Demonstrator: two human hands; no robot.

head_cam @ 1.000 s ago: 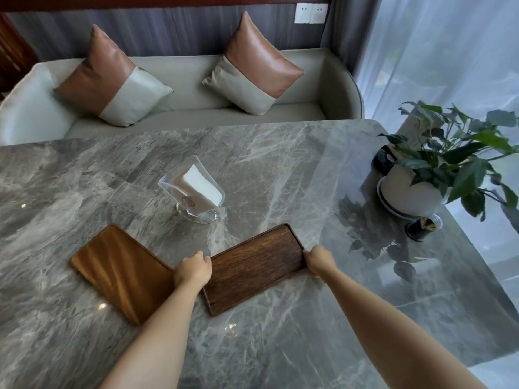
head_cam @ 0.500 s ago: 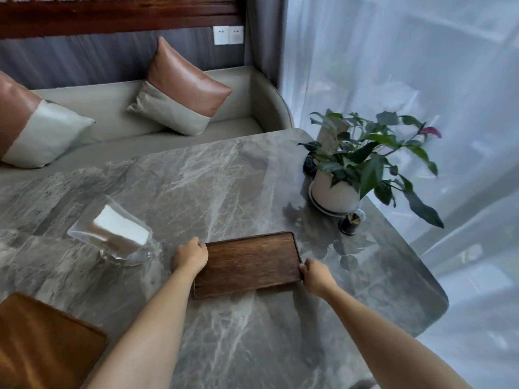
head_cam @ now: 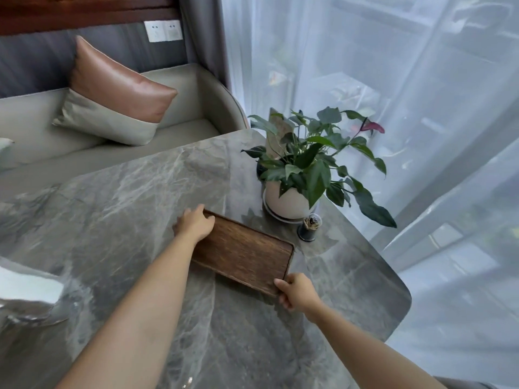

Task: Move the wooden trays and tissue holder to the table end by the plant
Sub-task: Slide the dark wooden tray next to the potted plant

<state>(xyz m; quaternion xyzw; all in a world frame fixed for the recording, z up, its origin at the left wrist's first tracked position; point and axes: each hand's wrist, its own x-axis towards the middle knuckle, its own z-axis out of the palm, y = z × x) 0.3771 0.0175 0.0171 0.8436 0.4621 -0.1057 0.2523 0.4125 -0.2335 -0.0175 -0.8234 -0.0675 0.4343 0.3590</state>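
Observation:
A dark wooden tray lies angled on the grey marble table, just in front of the potted plant. My left hand grips its far left end and my right hand grips its near right corner. The clear tissue holder with white tissues shows blurred at the left edge. The second, lighter wooden tray is out of view.
A small dark toothpick jar stands beside the white plant pot, close to the tray's far right corner. The table's rounded end is to the right, with sheer curtains beyond. A sofa with a cushion sits behind the table.
Both hands have carried the dark tray to the right, towards the plant, and turned it. The view has swung right; the lighter tray has left the frame.

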